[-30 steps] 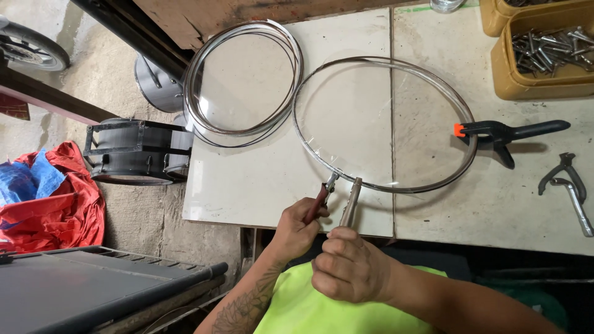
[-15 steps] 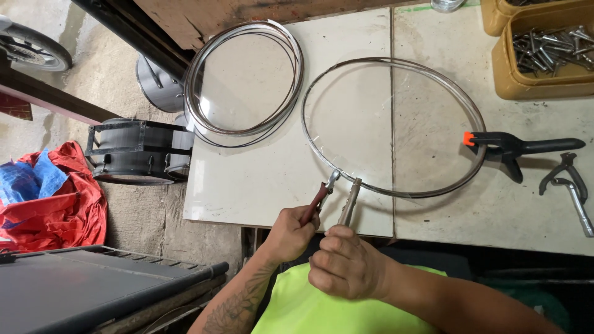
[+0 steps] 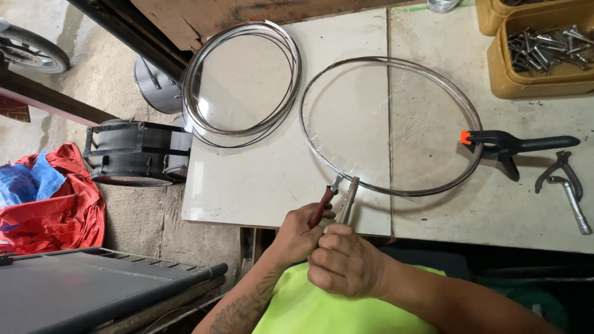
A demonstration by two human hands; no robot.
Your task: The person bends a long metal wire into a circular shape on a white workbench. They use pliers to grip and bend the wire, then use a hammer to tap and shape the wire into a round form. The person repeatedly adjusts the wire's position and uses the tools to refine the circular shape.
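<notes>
Since a second ago the hoop (image 3: 391, 127) has slid rightward across the table (image 3: 266, 173), carrying its clamp (image 3: 513, 146) toward the wrench (image 3: 566, 185) at right. Both hands, left (image 3: 297, 232) and right (image 3: 346, 263), remain closed around the pliers (image 3: 337, 198), whose nose bites the hoop's near rim at lower centre, so the work stays at that one spot.

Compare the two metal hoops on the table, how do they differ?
The big hoop is a single ring, wider, clamped by a black spring clamp and gripped by the pliers in both hands. The smaller hoop is several coiled bands, untouched, overhanging the table's edge. Both are shiny, round and lie flat.
</notes>
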